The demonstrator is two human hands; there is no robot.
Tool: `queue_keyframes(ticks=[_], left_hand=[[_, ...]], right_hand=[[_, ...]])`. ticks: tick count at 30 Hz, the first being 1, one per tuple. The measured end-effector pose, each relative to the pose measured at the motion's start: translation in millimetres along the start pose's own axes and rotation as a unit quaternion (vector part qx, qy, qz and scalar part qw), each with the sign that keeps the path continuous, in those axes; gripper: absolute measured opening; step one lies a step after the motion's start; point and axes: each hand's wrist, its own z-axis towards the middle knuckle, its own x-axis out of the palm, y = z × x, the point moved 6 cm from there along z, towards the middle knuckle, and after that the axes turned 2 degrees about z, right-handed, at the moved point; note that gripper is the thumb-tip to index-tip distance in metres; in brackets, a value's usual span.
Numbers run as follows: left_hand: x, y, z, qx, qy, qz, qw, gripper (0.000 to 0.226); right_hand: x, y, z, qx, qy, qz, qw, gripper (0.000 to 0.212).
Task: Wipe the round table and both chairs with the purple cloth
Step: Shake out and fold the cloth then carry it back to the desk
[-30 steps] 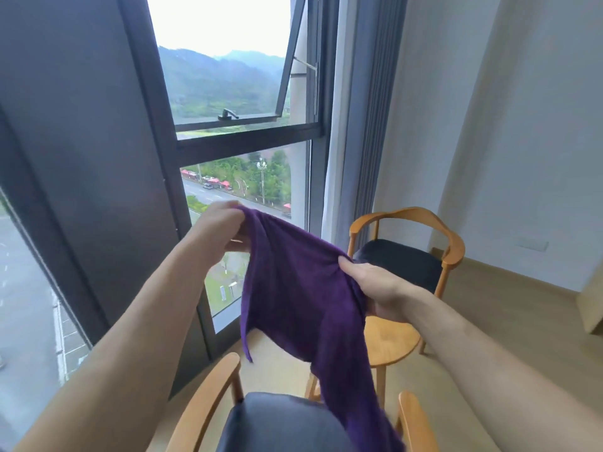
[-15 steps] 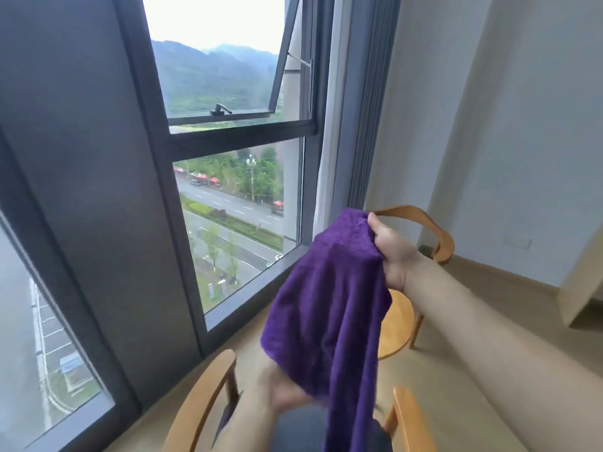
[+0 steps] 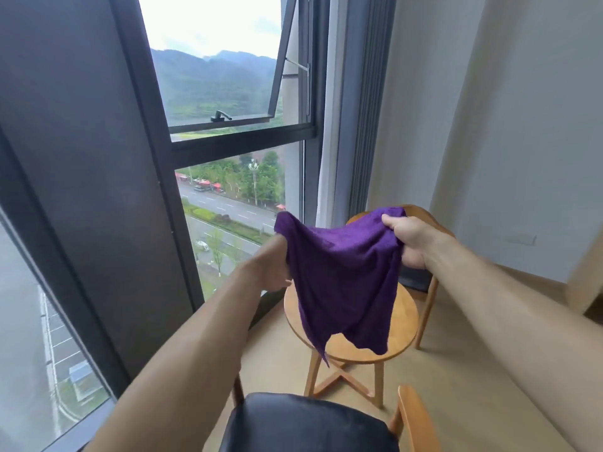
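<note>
1. Left hand (image 3: 272,267): raised in front of the window, fingers curled onto the left top edge of the purple cloth (image 3: 342,282); the fingertips are hidden behind the fabric.
2. Right hand (image 3: 409,241): clenched round the cloth's right top corner, thumb on top, knuckles toward the wall.
3. Purple cloth: stretched between both hands in the air, hanging above the round table (image 3: 404,324) without touching it. Soft, napped texture; lower edge uneven, ending in a pointed corner at the left.
4. Round table: light wood, smooth circular top, crossed wooden legs beneath; stands between the two chairs.
5. Near chair (image 3: 310,425): dark padded seat with a leather-like sheen, curved wooden armrests, at the bottom of the view.
6. Far chair (image 3: 430,288): curved wooden back rail and dark seat, mostly hidden behind cloth and right hand.
7. Window (image 3: 235,197): dark metal frame, upper sash tilted open; grey pleated curtain (image 3: 362,125) beside it.
</note>
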Motion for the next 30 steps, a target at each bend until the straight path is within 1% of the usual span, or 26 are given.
queue_keyframes(ticks=[1,2,4,5,6,7,8,9,10,11,12,13,14,15,16,17,18,20,21,22,23,24,26,27,28,30], left_hand=[[-3,-9,2,-0.019,0.006,0.018,1.0,0.05],[-5,-17,-1,-0.037,0.016,0.037,0.999,0.068],[-10,-32,-4,-0.058,0.003,0.069,0.996,0.092],[-11,-34,-4,-0.067,0.0,0.077,0.995,0.099],[-10,-31,-2,-0.085,0.015,0.062,0.994,0.106],[-7,-28,-3,-0.102,0.055,0.033,0.993,0.112],[-2,-27,-5,-0.098,0.105,0.018,0.989,0.111],[3,-27,-9,-0.073,0.158,0.009,0.985,0.098],[9,-30,-15,-0.034,0.206,0.013,0.978,0.074],[12,-36,-19,0.004,0.225,0.032,0.974,0.045],[13,-41,-22,0.027,0.222,0.055,0.973,0.023],[11,-47,-25,0.04,0.199,0.083,0.976,0.018],[6,-55,-28,0.049,0.162,0.129,0.977,0.025],[2,-65,-32,0.052,0.132,0.178,0.974,0.031],[-2,-74,-37,0.048,0.113,0.23,0.965,0.033],[-5,-82,-42,0.037,0.098,0.283,0.953,0.032],[-9,-89,-47,0.023,0.082,0.326,0.941,0.029],[-18,-99,-58,0.004,0.033,0.387,0.921,0.029],[-24,-103,-61,-0.001,0.008,0.407,0.913,0.029],[-29,-105,-62,-0.003,-0.015,0.42,0.907,0.029],[-34,-106,-64,-0.002,-0.034,0.421,0.906,0.028],[-38,-106,-63,0.003,-0.05,0.405,0.913,0.029],[-44,-106,-60,0.016,-0.081,0.329,0.941,0.029],[-47,-107,-59,0.019,-0.098,0.286,0.953,0.027],[-50,-108,-59,0.017,-0.111,0.253,0.961,0.027],[-55,-111,-59,0.004,-0.117,0.222,0.968,0.027]], right_hand=[[-5,12,3,-0.017,-0.026,-0.062,0.998,0.036],[-13,24,4,-0.028,-0.059,-0.157,0.986,0.038],[-29,41,1,-0.015,-0.112,-0.328,0.938,0.047],[-36,45,-2,0.002,-0.122,-0.371,0.921,0.052],[-40,47,-3,0.016,-0.121,-0.383,0.916,0.057],[-43,47,-4,0.034,-0.113,-0.369,0.922,0.061],[-45,44,-5,0.058,-0.101,-0.339,0.934,0.064],[-46,40,-5,0.08,-0.074,-0.299,0.948,0.064],[-43,37,-6,0.094,-0.029,-0.244,0.965,0.059],[-40,36,-6,0.088,0.022,-0.176,0.98,0.045],[-37,39,-6,0.071,0.076,-0.093,0.99,0.031],[-36,44,-7,0.042,0.118,-0.026,0.992,0.039],[-36,47,-7,0.023,0.151,0.0,0.988,0.056],[-38,49,-5,0.013,0.162,-0.018,0.987,0.063],[-38,49,-6,0.013,0.157,-0.068,0.985,0.059],[-40,48,-7,0.013,0.132,-0.146,0.98,0.048],[-42,49,-11,0.006,0.1,-0.24,0.966,0.037],[-53,59,-19,-0.026,0.004,-0.407,0.913,0.027],[-57,64,-21,-0.046,-0.034,-0.448,0.892,0.025],[-60,65,-22,-0.055,-0.051,-0.452,0.889,0.023],[-62,63,-23,-0.047,-0.045,-0.429,0.901,0.019],[-62,57,-23,-0.029,-0.02,-0.381,0.924,0.015],[-55,49,-28,0.013,0.068,-0.231,0.97,0.005],[-53,49,-30,0.016,0.103,-0.161,0.981,0.011],[-54,51,-31,0.011,0.121,-0.116,0.986,0.024],[-56,54,-33,-0.006,0.134,-0.091,0.987,0.049]])
